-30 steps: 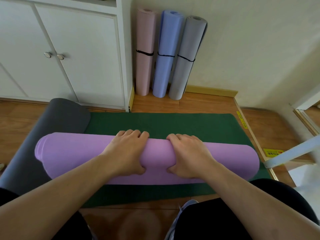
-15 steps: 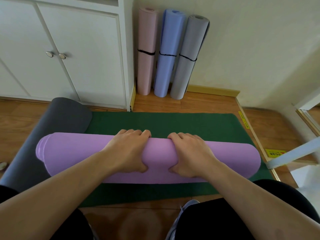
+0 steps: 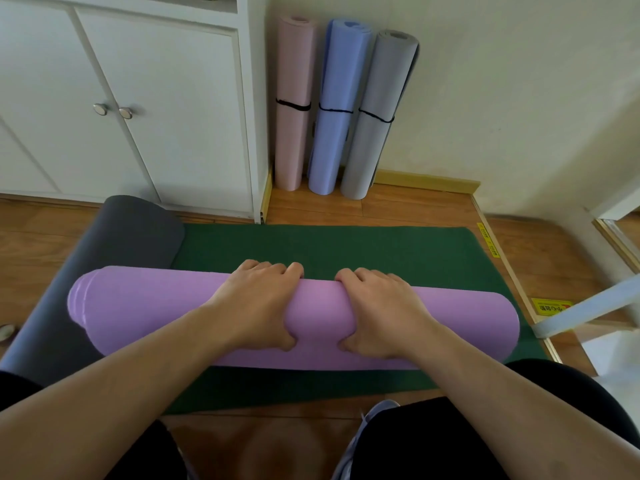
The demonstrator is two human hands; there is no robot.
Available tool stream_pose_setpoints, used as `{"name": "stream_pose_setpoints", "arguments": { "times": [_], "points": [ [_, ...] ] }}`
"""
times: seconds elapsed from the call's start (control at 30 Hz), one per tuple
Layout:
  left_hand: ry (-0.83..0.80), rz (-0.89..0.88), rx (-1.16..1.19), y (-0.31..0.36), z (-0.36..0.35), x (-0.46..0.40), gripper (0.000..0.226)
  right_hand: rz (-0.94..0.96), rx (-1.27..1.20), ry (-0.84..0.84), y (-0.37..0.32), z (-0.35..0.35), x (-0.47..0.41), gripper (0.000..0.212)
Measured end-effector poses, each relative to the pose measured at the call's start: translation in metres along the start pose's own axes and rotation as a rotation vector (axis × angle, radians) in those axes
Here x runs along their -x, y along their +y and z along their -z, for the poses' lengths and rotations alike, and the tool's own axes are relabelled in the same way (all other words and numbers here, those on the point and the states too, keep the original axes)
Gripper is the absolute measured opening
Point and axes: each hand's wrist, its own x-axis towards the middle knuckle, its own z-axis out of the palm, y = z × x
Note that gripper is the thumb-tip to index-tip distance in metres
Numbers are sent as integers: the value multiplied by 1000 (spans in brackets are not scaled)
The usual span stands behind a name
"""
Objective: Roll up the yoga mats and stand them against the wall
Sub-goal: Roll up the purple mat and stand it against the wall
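Your left hand (image 3: 258, 308) and right hand (image 3: 379, 315) both grip the rolled purple mat (image 3: 145, 306) at mid-frame, fingers curled over its far side, thumbs pressed into the near side. It lies across the green mat (image 3: 381, 247). Pink mat (image 3: 294, 102), blue mat (image 3: 337, 105) and grey mat (image 3: 375, 116) stand against the wall at upper centre.

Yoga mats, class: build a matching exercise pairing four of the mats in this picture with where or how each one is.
Things:
1. purple mat
2. green mat
3. dark grey mat
4. pink mat

States:
A. standing against the wall, banded
B. flat under the roll
C. gripped by both hands
D. on the floor, left of the green one

Pairs: 1-C, 2-B, 3-D, 4-A
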Motion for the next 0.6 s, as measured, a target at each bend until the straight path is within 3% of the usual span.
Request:
{"name": "stream_pose_setpoints", "arguments": {
  "times": [0.13, 0.4, 0.5, 0.6],
  "points": [
    [64, -9, -116, 5, -3, 1, 104, -46, -58, 29, 3, 5, 0, 80],
    [77, 22, 56, 0, 0, -3, 81, -23, -9, -42, 9, -1, 1, 117],
    [49, 11, 57, -1, -1, -1, 80, -17, -8, -40, 8, -2, -2, 102],
    [32, -6, -6, 1, -3, 0, 95, -31, -51, 7, 8, 1, -1, 89]
  ]
}}
